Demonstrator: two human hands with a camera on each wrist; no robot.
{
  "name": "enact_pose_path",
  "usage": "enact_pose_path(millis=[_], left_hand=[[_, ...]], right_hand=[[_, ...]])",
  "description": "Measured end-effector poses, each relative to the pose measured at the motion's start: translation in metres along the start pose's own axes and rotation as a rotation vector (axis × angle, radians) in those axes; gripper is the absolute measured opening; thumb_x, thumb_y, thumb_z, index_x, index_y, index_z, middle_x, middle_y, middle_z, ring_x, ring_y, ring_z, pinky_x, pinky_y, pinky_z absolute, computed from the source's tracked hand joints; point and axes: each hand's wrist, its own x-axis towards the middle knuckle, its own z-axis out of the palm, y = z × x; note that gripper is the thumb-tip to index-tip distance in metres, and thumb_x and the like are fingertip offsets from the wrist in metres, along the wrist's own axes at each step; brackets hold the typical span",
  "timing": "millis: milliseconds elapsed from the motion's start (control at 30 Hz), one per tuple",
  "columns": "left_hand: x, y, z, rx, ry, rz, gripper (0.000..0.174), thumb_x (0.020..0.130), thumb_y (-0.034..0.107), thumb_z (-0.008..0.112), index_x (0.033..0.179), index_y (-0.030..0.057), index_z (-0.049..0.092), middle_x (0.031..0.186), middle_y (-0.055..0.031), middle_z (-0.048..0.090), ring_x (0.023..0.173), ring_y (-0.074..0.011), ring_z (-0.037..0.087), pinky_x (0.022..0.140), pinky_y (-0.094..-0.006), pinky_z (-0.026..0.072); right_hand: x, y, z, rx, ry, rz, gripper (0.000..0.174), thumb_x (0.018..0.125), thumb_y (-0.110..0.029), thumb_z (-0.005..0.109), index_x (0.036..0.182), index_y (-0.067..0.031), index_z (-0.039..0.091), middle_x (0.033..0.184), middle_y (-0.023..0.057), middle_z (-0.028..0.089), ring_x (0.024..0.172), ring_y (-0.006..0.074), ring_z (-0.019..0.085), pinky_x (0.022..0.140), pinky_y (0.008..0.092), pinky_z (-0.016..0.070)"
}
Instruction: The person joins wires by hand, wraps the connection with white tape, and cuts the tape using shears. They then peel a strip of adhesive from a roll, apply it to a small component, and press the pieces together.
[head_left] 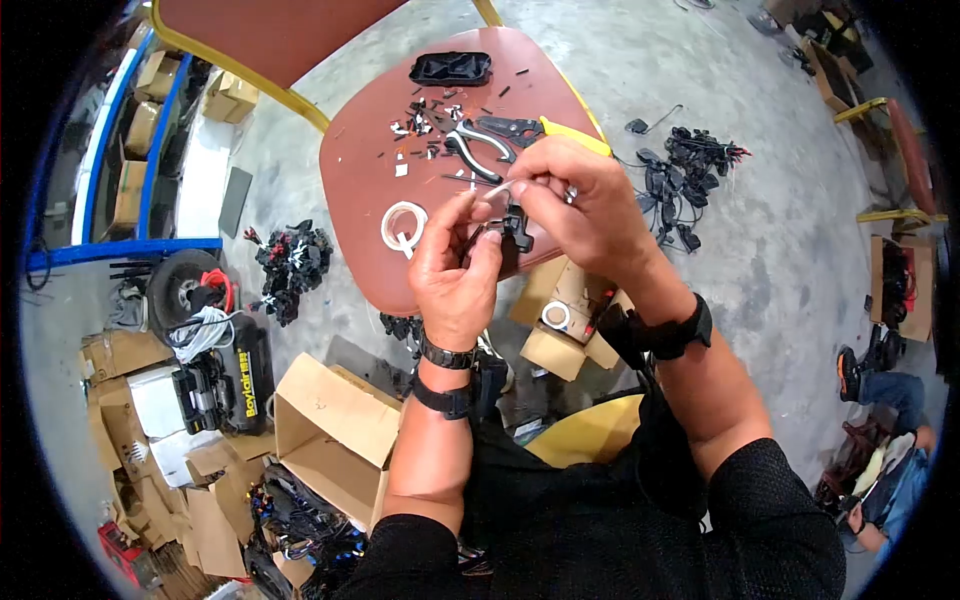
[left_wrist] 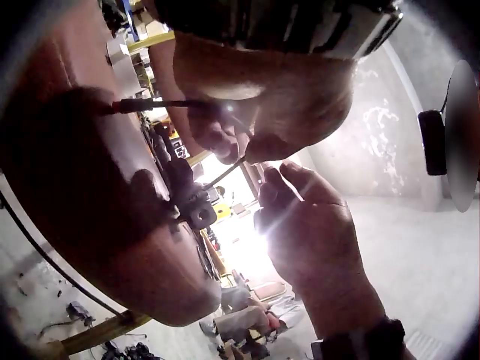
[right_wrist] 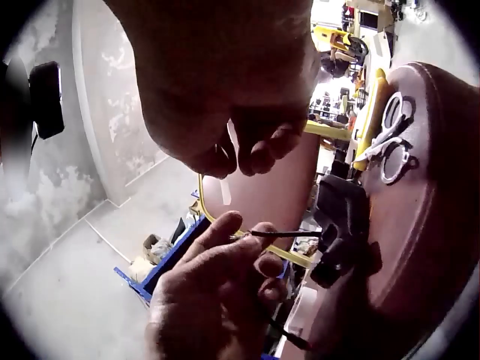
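Together, two hands (head_left: 455,270) (head_left: 580,200) pinch one wired connector (head_left: 513,228).

Small black plastic connector (head_left: 514,232), blocky and dull, with a round opening at one end. Hangs between the left hand (head_left: 455,280) and the right hand (head_left: 590,205), close above the red-brown chair seat (head_left: 360,200). Carries a thin dark wire (right_wrist: 289,234), running level from its body to the left fingertips and pinched there. Beside it, a thin pale strip (head_left: 497,187), short and straight, pinched in the right fingertips, slanting just above the connector.
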Motion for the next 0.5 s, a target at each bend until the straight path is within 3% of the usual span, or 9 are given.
enact_pose_path(millis=[67,100,200,500], left_hand=[[-0.002,-0.002,-0.003,0.011,0.031,-0.046,0.044,0.086,-0.010,0.064,0.128,-0.0028,0.055,0.117,-0.0119,0.064,0.101,-0.0160,0.063,0.090,-0.0290,0.0529],[-0.002,-0.003,-0.004,0.011,0.046,-0.067,0.044,0.086,-0.010,0.064,0.128,-0.0026,0.055,0.118,-0.0118,0.064,0.102,-0.0159,0.063,0.089,-0.0285,0.0533],[0.000,-0.002,-0.005,0.110,0.014,0.017,0.045,0.087,-0.009,0.064,0.130,-0.0017,0.053,0.121,-0.0113,0.063,0.104,-0.0145,0.062,0.083,-0.0266,0.0554],[0.000,-0.002,-0.003,-0.001,0.015,-0.022,0.047,0.088,-0.011,0.061,0.133,-0.0010,0.051,0.120,-0.0117,0.062,0.097,-0.0130,0.061,0.075,-0.0252,0.0572]], right_hand=[[0.007,0.003,-0.002,-0.112,-0.058,-0.037,0.007,0.078,-0.003,0.065,0.084,0.0009,0.063,0.077,0.0115,0.062,0.067,0.0211,0.063,0.060,0.0303,0.0485],[0.008,0.003,-0.001,-0.146,-0.062,-0.025,0.008,0.076,-0.004,0.065,0.082,0.0013,0.064,0.078,0.0137,0.063,0.070,0.0255,0.064,0.063,0.0330,0.0502],[0.010,0.009,0.000,-0.180,-0.110,-0.068,0.006,0.081,-0.002,0.063,0.087,0.0007,0.064,0.084,0.0054,0.064,0.068,0.0111,0.053,0.062,0.0259,0.0449],[0.012,0.017,0.003,-0.111,-0.210,0.041,0.005,0.081,-0.003,0.062,0.085,0.0004,0.064,0.085,0.0048,0.064,0.071,0.0102,0.057,0.063,0.0257,0.0462]])
